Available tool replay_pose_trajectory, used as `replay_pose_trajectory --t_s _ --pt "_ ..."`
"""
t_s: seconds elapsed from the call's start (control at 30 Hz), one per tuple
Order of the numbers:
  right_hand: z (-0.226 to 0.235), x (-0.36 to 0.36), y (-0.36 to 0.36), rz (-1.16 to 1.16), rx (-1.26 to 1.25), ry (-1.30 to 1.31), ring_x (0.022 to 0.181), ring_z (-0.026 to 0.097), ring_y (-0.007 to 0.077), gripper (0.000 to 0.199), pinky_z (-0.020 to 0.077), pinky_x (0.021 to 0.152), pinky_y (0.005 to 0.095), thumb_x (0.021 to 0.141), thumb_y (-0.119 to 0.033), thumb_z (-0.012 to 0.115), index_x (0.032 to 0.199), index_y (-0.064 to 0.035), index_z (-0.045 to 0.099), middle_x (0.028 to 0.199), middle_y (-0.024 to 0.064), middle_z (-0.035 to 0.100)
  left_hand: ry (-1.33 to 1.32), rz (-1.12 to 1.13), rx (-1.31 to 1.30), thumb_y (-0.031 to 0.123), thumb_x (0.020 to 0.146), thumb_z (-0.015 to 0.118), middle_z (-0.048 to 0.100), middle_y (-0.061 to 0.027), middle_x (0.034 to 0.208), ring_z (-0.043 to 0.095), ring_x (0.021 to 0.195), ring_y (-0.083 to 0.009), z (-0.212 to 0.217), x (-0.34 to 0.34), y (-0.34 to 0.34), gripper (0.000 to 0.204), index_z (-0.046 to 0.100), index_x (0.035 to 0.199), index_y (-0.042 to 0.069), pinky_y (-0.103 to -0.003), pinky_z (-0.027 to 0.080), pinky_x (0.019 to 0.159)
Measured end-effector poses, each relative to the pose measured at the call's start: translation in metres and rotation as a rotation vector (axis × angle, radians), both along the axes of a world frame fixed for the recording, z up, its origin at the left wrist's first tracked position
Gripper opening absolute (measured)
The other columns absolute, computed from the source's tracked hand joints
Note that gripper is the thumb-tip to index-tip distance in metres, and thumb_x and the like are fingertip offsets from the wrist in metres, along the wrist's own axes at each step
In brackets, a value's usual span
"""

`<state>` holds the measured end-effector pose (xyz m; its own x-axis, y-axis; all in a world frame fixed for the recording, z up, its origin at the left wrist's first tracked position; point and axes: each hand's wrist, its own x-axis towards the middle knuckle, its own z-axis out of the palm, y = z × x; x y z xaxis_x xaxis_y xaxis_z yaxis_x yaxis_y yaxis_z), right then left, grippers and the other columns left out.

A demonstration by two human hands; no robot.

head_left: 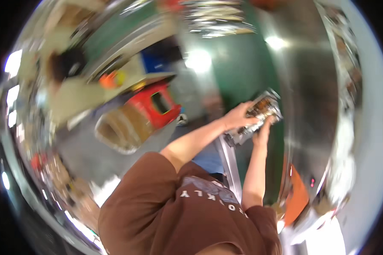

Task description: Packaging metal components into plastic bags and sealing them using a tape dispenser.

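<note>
The picture is heavily blurred. A silvery metal device [264,107] with brown and orange parts inside is held up in front of me. My left hand [238,117] grips its left side with the fingers wrapped over it. Just below it, my right hand [263,128] clasps its lower edge. Both bare forearms reach up to it from my brown shirt [174,212]. A silvery metal bar [229,163] runs down from beneath the device between my arms.
A red box with a dark opening [158,105] and an open cardboard box [120,129] sit on the grey floor at left. A green surface [238,72] and a grey metal panel [312,89] lie ahead. An orange object [297,196] is at lower right.
</note>
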<state>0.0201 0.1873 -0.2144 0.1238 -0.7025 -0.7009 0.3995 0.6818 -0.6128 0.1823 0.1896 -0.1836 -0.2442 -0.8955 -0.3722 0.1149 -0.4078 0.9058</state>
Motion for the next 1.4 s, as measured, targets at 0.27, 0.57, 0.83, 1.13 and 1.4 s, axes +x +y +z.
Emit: replay_pose_trajectory --t_s 0.27,0.57,0.83,1.13,1.4 --pt "0.047 0.307 0.085 0.731 -0.588 -0.261 0.103 0.051 0.0209 0.055 0.0418 0.087 0.0325 0.088 -0.046 0.049 0.124 -0.0054 0.041 0.115 0.0060 0.052 -0.875 0.992 -0.350 0.010 0.072 0.068 0.040 -0.0160 0.127 0.038 0.121 -0.0247 0.120 0.253 0.191 0.075 0.027 0.135 0.000 -0.034 0.028 0.102" --pt "0.017 0.488 0.309 1.235 -0.365 0.072 0.099 0.054 0.0169 0.052 0.0411 0.087 0.0295 0.081 -0.038 0.064 0.114 0.0006 0.054 0.106 0.0093 0.060 -0.669 1.477 0.617 0.040 0.088 0.048 0.048 -0.0281 0.119 0.049 0.109 -0.0406 0.035 0.331 0.396 0.057 0.036 0.126 -0.001 -0.041 0.039 0.092" --pt "0.012 0.505 0.324 1.434 -0.438 0.523 0.096 0.057 0.0261 0.082 0.0443 0.083 0.0334 0.068 -0.047 0.072 0.117 0.0133 0.044 0.107 0.0211 0.057 -0.135 1.529 0.764 0.040 0.081 0.052 0.046 -0.0324 0.121 0.044 0.115 -0.0420 -0.056 0.344 0.438 0.074 0.027 0.132 -0.007 -0.040 0.034 0.096" --pt "-0.014 0.513 0.326 1.840 -0.549 0.832 0.108 0.046 0.0477 0.065 0.0397 0.093 0.0431 0.078 -0.018 0.053 0.126 0.0168 0.025 0.120 0.0380 0.042 -0.372 1.395 0.805 0.024 0.076 0.061 0.050 -0.0335 0.113 0.049 0.107 -0.0443 -0.061 0.350 0.430 0.066 0.031 0.124 -0.010 -0.041 0.038 0.093" --pt "0.033 0.457 0.355 2.355 -1.097 0.952 0.104 0.051 0.0428 0.048 0.0472 0.084 0.0435 0.074 -0.015 0.056 0.114 0.0094 0.043 0.114 0.0275 0.048 -0.529 1.557 0.677 0.018 0.081 0.057 0.030 -0.0350 0.130 0.032 0.122 -0.0454 -0.032 0.346 0.420 0.067 0.021 0.130 -0.009 -0.043 0.028 0.102"
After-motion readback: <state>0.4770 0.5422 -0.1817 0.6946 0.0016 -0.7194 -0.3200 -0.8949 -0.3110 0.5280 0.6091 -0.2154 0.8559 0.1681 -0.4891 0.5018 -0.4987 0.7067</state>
